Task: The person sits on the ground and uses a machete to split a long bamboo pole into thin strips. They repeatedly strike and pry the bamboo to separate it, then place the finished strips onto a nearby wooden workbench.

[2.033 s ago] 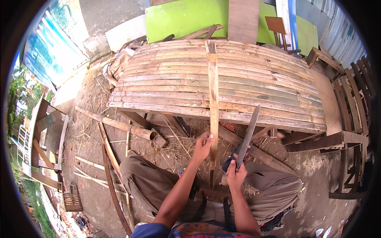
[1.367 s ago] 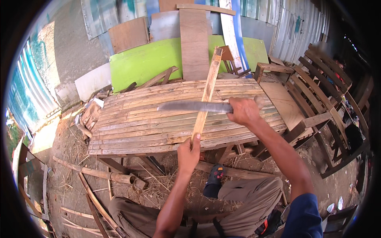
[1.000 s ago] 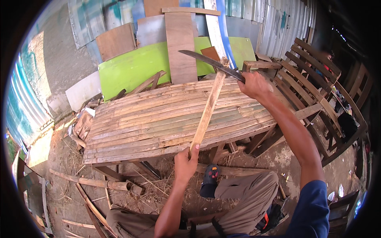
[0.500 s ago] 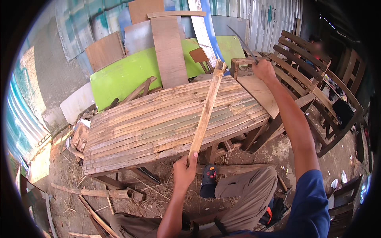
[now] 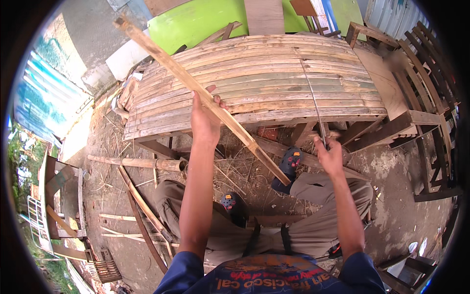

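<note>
Left Hand Grips Bamboo Strip, Right Hand Closes on Machete

A left hand [image 5: 205, 120] holds a long, pale bamboo strip [image 5: 171, 66] near its middle, the thumb on the near side and fingertips showing past the far edge, while the right hand [image 5: 329, 154] is wrapped around the handle of a machete [image 5: 313, 95]. The strip slants through the air from the upper left, its darker top end beyond the left part of a slatted bamboo table [image 5: 264, 73], down to a lower end in front of a dark clog [image 5: 292, 159]; whether strip and clog touch cannot be told from this angle. The machete, seen nearly edge-on as a thin line, points up and away across the table's right half, well apart from the strip.

The person sits with knees spread in brown trousers [image 5: 174, 198] and a dark blue printed shirt [image 5: 293, 277], close to the table's near edge. On the bare earth to the left lies a round bamboo pole [image 5: 137, 161], with split lengths of bamboo [image 5: 142, 198] nearby. A bright green panel [image 5: 196, 22] stands behind the table, and dark slatted wooden furniture [image 5: 422, 170] lines the right side.
</note>
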The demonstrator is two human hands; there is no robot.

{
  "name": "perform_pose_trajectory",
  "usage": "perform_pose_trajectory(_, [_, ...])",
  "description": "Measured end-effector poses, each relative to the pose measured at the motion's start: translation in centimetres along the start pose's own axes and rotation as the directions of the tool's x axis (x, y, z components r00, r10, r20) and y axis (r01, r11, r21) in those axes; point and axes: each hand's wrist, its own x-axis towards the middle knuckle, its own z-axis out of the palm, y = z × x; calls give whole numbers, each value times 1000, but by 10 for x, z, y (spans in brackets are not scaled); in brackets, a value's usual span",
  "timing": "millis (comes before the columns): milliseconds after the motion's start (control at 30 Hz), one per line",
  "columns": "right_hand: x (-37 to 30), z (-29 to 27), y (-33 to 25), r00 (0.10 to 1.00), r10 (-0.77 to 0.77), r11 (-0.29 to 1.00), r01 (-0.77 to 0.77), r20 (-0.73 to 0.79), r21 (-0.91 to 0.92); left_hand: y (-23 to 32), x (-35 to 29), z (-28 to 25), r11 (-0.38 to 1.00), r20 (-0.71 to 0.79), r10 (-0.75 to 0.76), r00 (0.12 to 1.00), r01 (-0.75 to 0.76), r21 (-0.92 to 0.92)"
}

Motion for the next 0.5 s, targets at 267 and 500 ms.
perform_pose_trajectory(267, [-120,99,25,984,174,943,-175,29,284,16,29,-72,978,-283,77,956,-128,-164])
perform_pose_trajectory(500, [-125,96,49,996,44,970,-25,-73,242,0,32,-80,812,-247,55,967,-187,-553])
